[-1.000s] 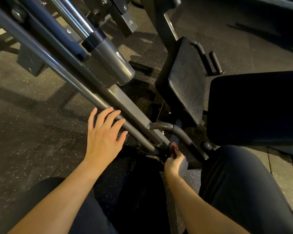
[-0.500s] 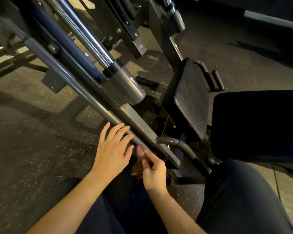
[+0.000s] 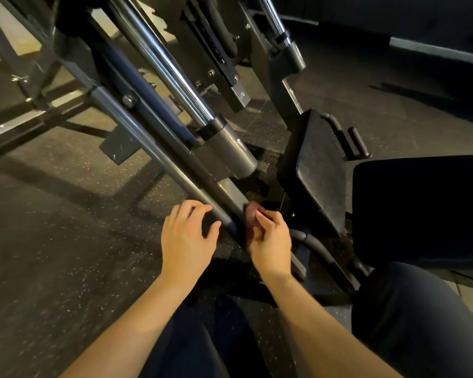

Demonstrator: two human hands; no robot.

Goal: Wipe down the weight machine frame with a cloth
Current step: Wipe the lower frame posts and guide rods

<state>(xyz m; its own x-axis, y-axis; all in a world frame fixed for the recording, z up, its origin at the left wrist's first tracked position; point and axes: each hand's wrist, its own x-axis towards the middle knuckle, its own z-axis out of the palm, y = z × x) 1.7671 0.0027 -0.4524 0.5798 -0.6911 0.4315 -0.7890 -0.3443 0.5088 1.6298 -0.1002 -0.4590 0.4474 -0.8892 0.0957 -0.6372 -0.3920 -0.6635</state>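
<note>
Speckled rubber gym floor (image 3: 66, 241) below; rigid, fixed steel frame rail (image 3: 202, 199), slick, with left hand (image 3: 187, 238) loosely curled beside it, empty, right hand (image 3: 271, 241) pinching a small, probably soft reddish cloth (image 3: 253, 211) against it.

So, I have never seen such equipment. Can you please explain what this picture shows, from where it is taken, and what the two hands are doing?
The picture comes from a camera worn on a person's head, looking forward and down, so you see their own arms and dark-trousered legs at the bottom.

The slanted grey metal bars are the frame of a gym weight machine. A shiny chrome rod runs alongside them into a grey sleeve. To the right is a black padded seat, and everything stands on a dark speckled rubber floor.

The left hand reaches to the lower end of the frame with curled fingers and holds nothing. The right hand presses a small reddish-brown cloth against the frame, pinched in its fingers. The cloth is mostly hidden, so its details are unclear.
</note>
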